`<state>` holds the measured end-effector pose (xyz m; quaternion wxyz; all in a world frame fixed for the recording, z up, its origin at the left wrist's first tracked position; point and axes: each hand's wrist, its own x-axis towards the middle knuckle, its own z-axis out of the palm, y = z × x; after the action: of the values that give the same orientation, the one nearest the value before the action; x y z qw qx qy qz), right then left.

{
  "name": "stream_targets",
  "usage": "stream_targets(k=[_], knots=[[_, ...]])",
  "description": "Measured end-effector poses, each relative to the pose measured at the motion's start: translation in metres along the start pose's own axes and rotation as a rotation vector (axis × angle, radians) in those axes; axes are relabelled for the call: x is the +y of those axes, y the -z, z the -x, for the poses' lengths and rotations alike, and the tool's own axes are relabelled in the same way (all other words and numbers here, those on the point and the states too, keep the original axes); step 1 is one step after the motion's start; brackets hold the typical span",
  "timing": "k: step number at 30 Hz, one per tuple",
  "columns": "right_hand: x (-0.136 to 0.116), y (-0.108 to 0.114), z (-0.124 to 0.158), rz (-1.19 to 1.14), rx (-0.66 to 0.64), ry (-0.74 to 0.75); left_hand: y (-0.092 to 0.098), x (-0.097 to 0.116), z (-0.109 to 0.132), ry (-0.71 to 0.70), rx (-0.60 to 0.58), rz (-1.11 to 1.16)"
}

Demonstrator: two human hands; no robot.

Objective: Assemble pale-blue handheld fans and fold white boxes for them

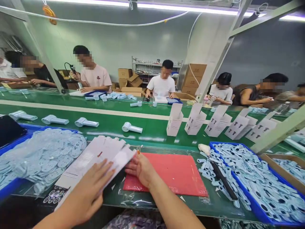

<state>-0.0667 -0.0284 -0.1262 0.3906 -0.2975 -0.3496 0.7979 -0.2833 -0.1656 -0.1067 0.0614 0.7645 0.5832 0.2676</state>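
A stack of flat, folded white cartons (83,162) lies on the bench in front of me. My left hand (92,184) rests over the top carton (121,157), its fingers stretched out along the surface. That carton's right end is raised a little, and my right hand (140,168) holds its corner between thumb and fingers. Beneath my right wrist is a red mat (171,173) in clear plastic. A sheet of round dark stickers (55,194) shows beside the stack, partly covered by the cartons.
Left, a blue tray (11,187) holds bagged light-blue round parts (59,149). Right, another blue tray (238,181) holds light-blue pieces beside a dark-handled tool (222,179). Beyond, several opened white boxes (175,122) and light-blue handheld bodies (132,127) stand on the green belt (109,116). Co-workers sit opposite.
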Motion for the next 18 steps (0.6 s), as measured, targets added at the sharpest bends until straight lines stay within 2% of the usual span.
stream_targets(k=[3,5,8,10,12,14,18], knots=[[0.006,-0.012,0.003,-0.073,0.015,0.070,0.000,0.023,-0.004,-0.145,0.021,-0.019],[-0.002,-0.004,0.014,-0.096,0.044,0.118,0.012,0.019,-0.023,-0.162,0.116,-0.044],[-0.020,0.010,0.045,-0.108,-0.036,0.131,0.031,0.002,-0.072,-0.116,0.194,-0.048],[-0.031,0.015,0.066,-0.096,-0.152,0.144,0.034,0.001,-0.109,-0.091,0.134,0.036],[-0.040,0.018,0.080,-0.029,-0.202,0.200,0.031,0.011,-0.141,-0.097,0.054,0.120],[-0.046,0.024,0.085,0.080,-0.111,0.276,0.024,0.025,-0.168,-0.145,0.018,0.169],[-0.050,0.051,0.081,0.172,0.166,0.360,0.001,0.043,-0.209,-0.265,-0.048,0.249]])
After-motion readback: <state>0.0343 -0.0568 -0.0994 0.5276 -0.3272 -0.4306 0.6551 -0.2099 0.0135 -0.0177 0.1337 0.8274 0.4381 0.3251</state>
